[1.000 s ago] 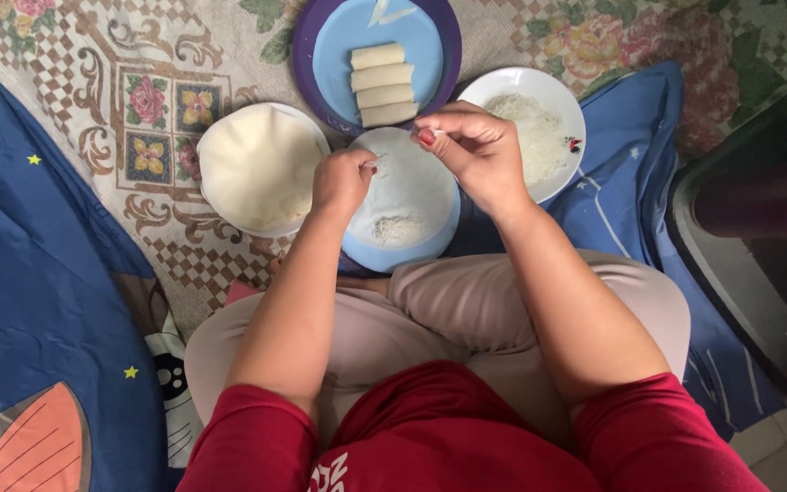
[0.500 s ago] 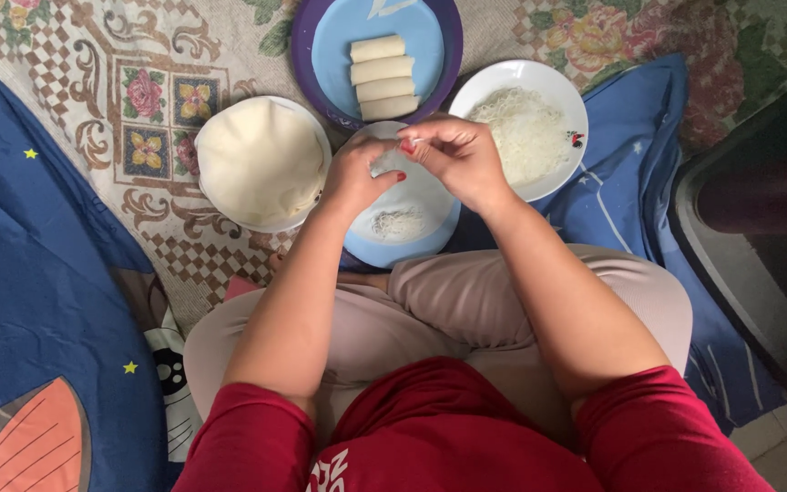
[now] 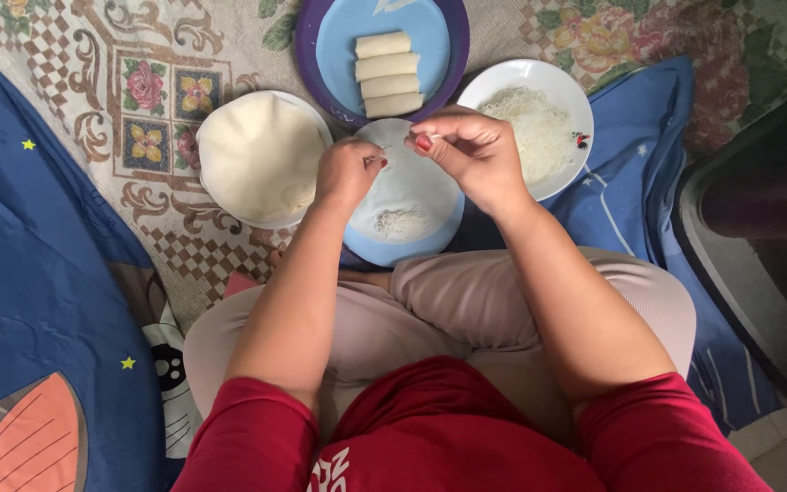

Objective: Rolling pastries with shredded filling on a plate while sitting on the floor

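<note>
Pinching a thin wrapper (image 3: pixel 409 182) edge, left hand (image 3: pixel 348 170), right hand (image 3: pixel 471 150), over blue plate (image 3: pixel 444 228).

3 dishes (image 3: pixel 548 82) tight around blue plate (image 3: pixel 430 239); bare mat (image 3: pixel 93 73) leftward.

A patterned floral rug (image 3: pixel 138 82) lies beside a starry blue blanket (image 3: pixel 38 273) and a dark cabinet edge (image 3: pixel 758 210).

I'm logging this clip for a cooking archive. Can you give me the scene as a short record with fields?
left hand: pinches the wrapper's edge
right hand: pinches the same edge
wrapper: lies on a light blue plate, small heap of filling on it
finished rolls: four on the purple-rimmed plate
white bowl: shredded filling
wrapper stack: at left
</note>
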